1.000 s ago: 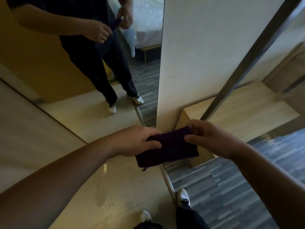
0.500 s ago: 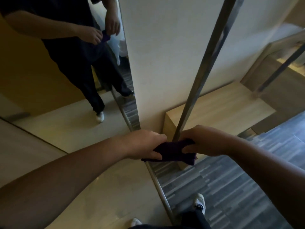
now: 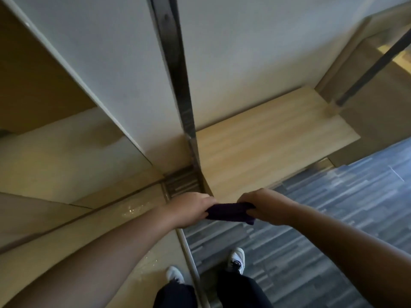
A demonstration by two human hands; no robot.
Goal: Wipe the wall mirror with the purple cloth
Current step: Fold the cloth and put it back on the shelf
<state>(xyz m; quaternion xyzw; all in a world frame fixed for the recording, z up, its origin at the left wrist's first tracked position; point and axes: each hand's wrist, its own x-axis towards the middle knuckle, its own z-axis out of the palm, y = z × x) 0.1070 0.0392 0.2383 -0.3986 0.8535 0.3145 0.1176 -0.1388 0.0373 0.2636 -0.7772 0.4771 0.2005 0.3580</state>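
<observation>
While both hands grip its ends, the purple cloth point(image 3: 230, 214) lies crosswise between them. The mirror point(image 3: 55, 152) stands left, nearer the left hand point(image 3: 189, 208) than the right hand point(image 3: 264, 206).

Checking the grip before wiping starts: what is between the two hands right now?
In the head view, only the purple cloth spans the gap: the left hand grips one end, the right hand the other.
</observation>
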